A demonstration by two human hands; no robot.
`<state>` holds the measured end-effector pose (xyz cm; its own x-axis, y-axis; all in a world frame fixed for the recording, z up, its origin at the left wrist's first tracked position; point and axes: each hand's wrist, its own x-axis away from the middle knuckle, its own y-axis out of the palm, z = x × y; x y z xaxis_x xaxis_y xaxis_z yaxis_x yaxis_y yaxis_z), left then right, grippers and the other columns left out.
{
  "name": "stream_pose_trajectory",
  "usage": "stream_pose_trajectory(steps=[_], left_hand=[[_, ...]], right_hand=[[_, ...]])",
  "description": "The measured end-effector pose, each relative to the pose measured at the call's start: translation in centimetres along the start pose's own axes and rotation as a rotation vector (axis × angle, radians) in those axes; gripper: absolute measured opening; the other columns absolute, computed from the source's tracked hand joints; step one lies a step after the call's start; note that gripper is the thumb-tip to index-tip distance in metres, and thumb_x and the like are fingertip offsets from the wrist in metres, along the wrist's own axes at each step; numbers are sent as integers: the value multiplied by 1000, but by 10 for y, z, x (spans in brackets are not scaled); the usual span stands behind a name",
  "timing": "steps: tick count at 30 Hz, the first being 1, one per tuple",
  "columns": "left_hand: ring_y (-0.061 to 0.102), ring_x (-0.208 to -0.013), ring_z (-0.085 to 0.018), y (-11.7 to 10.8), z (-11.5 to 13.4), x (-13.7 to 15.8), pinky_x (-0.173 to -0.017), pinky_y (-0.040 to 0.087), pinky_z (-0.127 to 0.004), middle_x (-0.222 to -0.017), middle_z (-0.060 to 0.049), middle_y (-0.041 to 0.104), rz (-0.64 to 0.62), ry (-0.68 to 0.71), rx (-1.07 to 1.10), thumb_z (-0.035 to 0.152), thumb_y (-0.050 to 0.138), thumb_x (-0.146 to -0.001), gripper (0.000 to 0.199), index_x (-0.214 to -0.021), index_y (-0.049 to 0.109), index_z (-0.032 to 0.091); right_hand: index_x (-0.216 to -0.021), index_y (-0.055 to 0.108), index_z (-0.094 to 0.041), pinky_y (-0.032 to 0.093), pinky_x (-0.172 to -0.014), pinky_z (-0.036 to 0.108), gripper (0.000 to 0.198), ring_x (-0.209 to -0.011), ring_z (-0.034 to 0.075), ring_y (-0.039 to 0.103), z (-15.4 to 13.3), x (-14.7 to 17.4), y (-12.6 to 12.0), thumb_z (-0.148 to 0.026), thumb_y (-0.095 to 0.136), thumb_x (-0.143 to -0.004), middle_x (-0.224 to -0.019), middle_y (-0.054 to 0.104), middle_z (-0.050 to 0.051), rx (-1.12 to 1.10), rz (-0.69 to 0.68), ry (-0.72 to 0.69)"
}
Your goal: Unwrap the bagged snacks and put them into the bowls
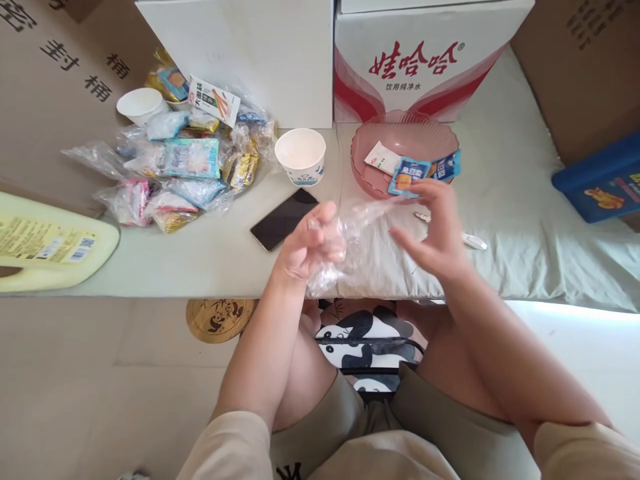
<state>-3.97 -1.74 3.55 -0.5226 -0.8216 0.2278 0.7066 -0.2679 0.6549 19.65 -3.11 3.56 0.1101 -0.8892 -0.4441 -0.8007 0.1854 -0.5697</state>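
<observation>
A crumpled clear plastic bag [357,230] is gripped in my left hand [315,243], its fingers curled around it above the front of the covered surface. One end of the bag stretches toward my right hand [437,230]. That hand has thumb and fingers spread, slightly blurred, in front of the pink glass bowl [363,170]; whether a fingertip touches the plastic I cannot tell. Inside the bowl lie a white packet [381,159] and blue snack packets [411,175], one near my right fingertips. A white utility knife [474,241] lies partly hidden behind that hand.
A phone [285,219] lies behind my left hand, near a paper cup [301,157]. Several bagged snacks [193,160] are piled at the left beside another paper cup [141,105]. A yellow jug [55,243] and blue container [600,177] flank the surface; boxes [415,57] stand behind.
</observation>
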Motion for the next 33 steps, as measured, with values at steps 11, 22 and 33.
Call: stream_pose_trajectory(steps=[11, 22, 33], left_hand=[[60, -75, -10, -11, -5, -14, -66, 47, -23, -90, 1, 59, 106, 13, -609, 16, 86, -58, 47, -79, 44, 21], [61, -55, -14, -26, 15, -7, -53, 45, -25, -68, -3, 69, -277, -385, -823, 21, 80, -59, 20, -76, 71, 16], [67, -79, -15, -20, -18, -36, -69, 52, -26, -88, -3, 71, 503, 268, -532, 18, 68, -73, 13, -85, 65, 20]], right_hand=[[-78, 59, -22, 52, -54, 29, 38, -50, 13, 61, 2, 15, -4, -58, 73, -81, -58, 57, -4, -521, -104, 345], [-75, 57, -25, 34, -34, 24, 30, -32, 8, 38, 27, 13, -31, -46, 78, -80, -43, 42, -10, -579, 294, 485], [-79, 56, -24, 31, -37, 24, 25, -37, 8, 41, 30, 18, -41, -43, 69, -88, -50, 46, -9, -409, 459, 386]])
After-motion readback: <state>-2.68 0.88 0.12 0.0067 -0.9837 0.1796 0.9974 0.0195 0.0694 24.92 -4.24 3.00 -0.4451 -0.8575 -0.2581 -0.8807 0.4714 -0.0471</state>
